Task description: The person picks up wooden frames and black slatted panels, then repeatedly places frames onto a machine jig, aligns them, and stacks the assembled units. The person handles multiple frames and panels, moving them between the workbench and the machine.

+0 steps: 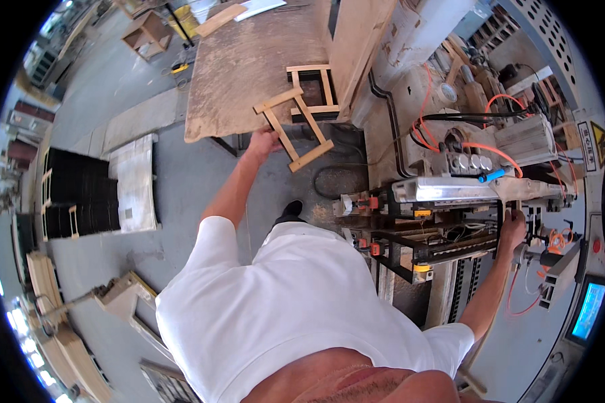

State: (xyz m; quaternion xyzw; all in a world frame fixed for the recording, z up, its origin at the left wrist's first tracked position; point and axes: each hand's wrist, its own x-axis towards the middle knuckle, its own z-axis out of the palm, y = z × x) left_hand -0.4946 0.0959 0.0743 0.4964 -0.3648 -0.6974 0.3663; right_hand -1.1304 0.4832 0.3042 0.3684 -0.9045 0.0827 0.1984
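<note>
My left hand (264, 145) is closed at the near edge of a wooden table, its fingers on one rail of a small light-wood frame (304, 113). That frame has two long rails and two crosspieces, and it tilts out past the table edge. Behind it, more frames with light-wood and black bars (325, 86) lie on the table. Far to the right, my right hand (513, 230) is closed at the end of a machine's clamping bed (450, 235), just below a thick metal bar (450, 190). What its fingers grip there is too small to make out.
The worn tabletop (242, 74) stands ahead, beside an upright wooden panel (363, 54). Orange air hoses (494, 148) run over the machine. A lit screen (589, 309) is at the right. A stack of black frames (81, 191) stands on the floor at left, near wooden boards (44, 282).
</note>
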